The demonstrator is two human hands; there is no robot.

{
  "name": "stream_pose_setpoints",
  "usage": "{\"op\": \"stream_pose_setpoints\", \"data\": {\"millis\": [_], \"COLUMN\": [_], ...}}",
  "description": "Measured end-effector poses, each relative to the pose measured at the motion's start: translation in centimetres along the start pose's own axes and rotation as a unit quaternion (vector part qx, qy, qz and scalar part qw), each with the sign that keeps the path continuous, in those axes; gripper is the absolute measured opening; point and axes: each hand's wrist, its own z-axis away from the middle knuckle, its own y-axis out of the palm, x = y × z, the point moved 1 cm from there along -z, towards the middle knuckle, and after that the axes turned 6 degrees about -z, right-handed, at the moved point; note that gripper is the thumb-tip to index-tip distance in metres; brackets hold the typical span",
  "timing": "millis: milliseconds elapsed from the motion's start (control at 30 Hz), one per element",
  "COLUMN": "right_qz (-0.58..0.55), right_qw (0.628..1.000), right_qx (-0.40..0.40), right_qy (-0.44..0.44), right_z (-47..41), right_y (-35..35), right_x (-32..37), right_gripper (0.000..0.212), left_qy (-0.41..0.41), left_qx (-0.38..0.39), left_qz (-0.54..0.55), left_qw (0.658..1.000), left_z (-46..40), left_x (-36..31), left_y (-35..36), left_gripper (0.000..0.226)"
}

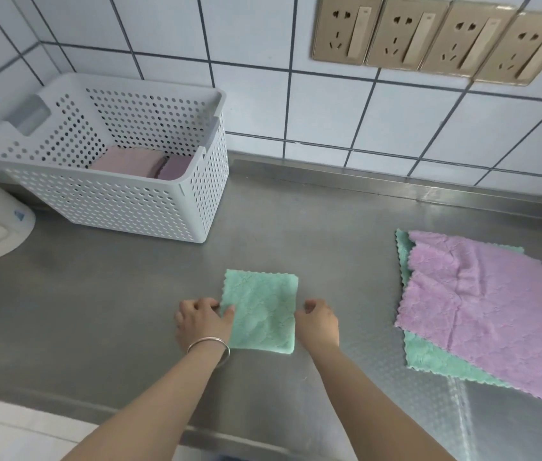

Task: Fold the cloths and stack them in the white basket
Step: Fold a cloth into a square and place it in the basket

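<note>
Head view: both hands flank the folded green cloth (261, 311) on the steel counter (113, 294). Left hand (203, 322) pinches its left edge; right hand (317, 322) curls at its right edge, grip unclear. Unfolded purple cloth (482, 311) lies right of it; white basket (113, 154) beyond, left.

Two bare forearms reach in from the lower edge of the view, with no sleeves showing on either. The left hand (201, 322) has a thin, plain silver bangle (209, 348) round its wrist, smooth and unmarked. The right hand (319, 322) and its wrist carry no ring, watch or band.
</note>
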Motion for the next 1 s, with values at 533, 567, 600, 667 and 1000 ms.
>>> {"op": "stream_pose_setpoints", "data": {"millis": [533, 567, 600, 667, 1000], "right_qz": [-0.185, -0.221, -0.252, -0.296, -0.155], "right_qw": [0.973, 0.962, 0.949, 0.927, 0.946], "right_qx": [0.03, 0.014, 0.003, -0.01, -0.036], "right_qy": [-0.132, -0.161, -0.188, -0.23, -0.282], "right_z": [6.3, 7.2, 8.0, 9.4, 3.9], "right_y": [-1.3, -1.4, -1.3, -0.2, 10.3], "right_x": [9.8, 12.0, 14.4, 19.4, 37.9], "right_gripper": [0.002, 0.003, 0.007, 0.014, 0.014], "left_qy": [0.179, 0.208, 0.244, 0.304, 0.294], "left_qx": [-0.05, -0.081, -0.115, -0.162, -0.078], "left_qz": [0.338, 0.354, 0.358, 0.339, 0.177], "left_qw": [0.923, 0.908, 0.894, 0.875, 0.936], "left_z": [-0.8, -1.3, -2.1, -4.6, -23.5], "left_x": [0.2, 0.2, 0.3, 0.9, 2.0], "left_y": [-13.5, -15.9, -18.5, -23.6, -34.1], "left_gripper": [0.029, 0.029, 0.029, 0.028, 0.014]}}
